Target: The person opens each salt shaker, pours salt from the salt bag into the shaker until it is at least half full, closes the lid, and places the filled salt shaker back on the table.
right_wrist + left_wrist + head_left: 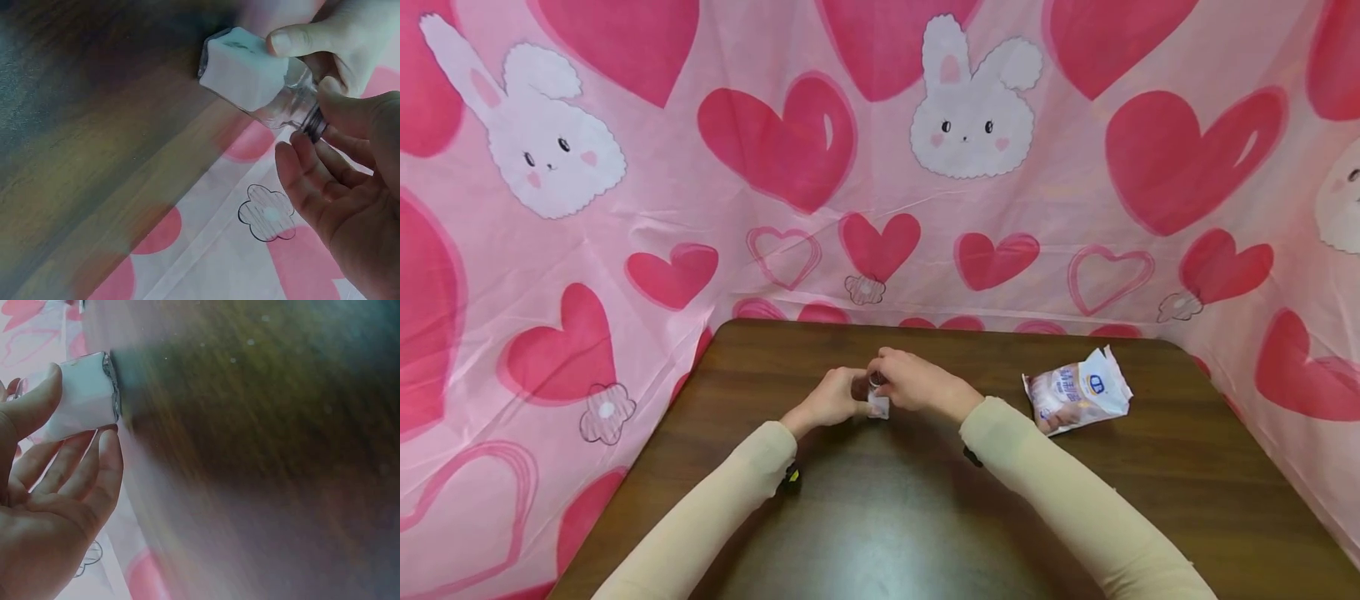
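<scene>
A small square glass shaker jar (247, 75) holds white contents and has a dark cap (314, 124). My left hand (833, 400) grips the jar's body, its thumb on one side in the left wrist view, where the glass jar (87, 394) has its base toward the table. At the cap end, my right hand (917, 382) pinches the cap between thumb and fingers. From the head view the jar (878, 406) is partly covered by both hands; whether its base touches the tabletop, I cannot tell.
A white and pinkish plastic packet (1078, 392) with blue print lies on the right of the brown wooden table (880, 508). Behind and beside the table hangs a pink cloth (880, 183) with hearts and rabbits.
</scene>
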`<state>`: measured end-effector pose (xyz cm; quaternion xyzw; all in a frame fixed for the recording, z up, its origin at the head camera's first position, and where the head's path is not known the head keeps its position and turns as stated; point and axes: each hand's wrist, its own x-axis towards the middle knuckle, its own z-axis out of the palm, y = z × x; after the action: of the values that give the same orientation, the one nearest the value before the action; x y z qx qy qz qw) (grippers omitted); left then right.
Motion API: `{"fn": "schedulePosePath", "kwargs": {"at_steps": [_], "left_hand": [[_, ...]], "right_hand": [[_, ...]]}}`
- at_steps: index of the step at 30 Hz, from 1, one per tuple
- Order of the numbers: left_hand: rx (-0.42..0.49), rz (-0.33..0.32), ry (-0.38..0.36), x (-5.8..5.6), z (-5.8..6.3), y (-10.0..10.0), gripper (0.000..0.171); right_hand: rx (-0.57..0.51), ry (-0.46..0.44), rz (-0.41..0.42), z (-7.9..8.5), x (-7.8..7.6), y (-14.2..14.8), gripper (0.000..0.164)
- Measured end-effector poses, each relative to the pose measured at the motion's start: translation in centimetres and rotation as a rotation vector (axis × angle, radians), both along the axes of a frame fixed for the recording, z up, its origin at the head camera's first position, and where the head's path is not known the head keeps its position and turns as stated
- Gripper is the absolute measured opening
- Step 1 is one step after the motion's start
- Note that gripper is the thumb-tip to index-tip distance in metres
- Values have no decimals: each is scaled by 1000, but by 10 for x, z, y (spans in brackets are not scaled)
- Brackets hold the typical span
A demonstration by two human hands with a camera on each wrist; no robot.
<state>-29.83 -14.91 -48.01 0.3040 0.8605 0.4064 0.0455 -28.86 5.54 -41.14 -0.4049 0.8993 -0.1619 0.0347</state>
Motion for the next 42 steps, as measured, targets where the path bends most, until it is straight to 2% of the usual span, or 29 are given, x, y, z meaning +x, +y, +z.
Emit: {"fn": "schedulePosePath", "kwargs": {"at_steps": [6,13,25,29,36,42], "left_hand": [[18,-8,-11,0,-2,3,35],[24,15,3,2,-1,4,36],[15,39,19,4,-2,4,36],[4,43,30,3,-3,5,37],[-30,37,14,4,-1,6,38],[-35,59,-24,4,1,5,39]], "right_hand": [[8,26,-16,-4,-2,3,27],[12,45,0,-6,-1,3,22],[-14,74,-89,-10,4,-1,20],[-24,60,-106,-11,5,1,27],[-19,-11,-155,-6,8,19,61],[-57,-24,-232,8,19,46,63]]}}
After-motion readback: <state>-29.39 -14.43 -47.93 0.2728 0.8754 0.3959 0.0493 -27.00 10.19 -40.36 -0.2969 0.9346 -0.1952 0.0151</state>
